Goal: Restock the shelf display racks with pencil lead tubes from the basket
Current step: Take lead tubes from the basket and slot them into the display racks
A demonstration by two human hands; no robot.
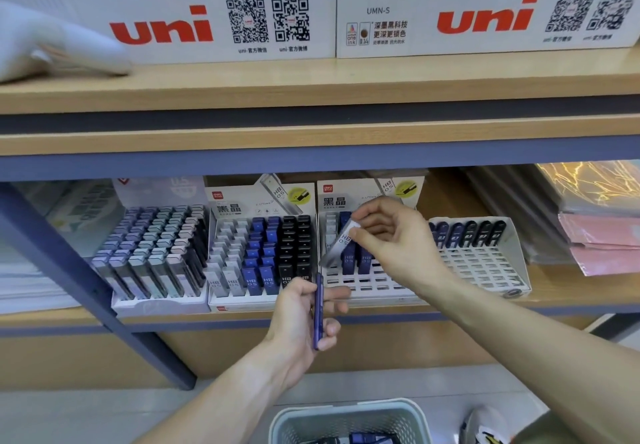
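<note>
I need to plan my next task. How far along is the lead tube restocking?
Partway. The middle rack looks full. The right hand holds a clear tube over the half-empty rack; the left hand grips a blue tube. The far-right rack has one row, and tubes remain in the basket.

Pretty clearly a stationery shop — wooden shelves (311, 90) on a blue-grey metal frame, stocked like retail. On the upper shelf sit white display boxes (207, 28) with a big red "uni" logo and QR codes. Below them, tiered display racks (263, 256) hold rows of pencil lead tubes marked HB 0.5 — with printed header cards behind. Stacks of wrapped paper goods (595, 236) lie at far right.
</note>
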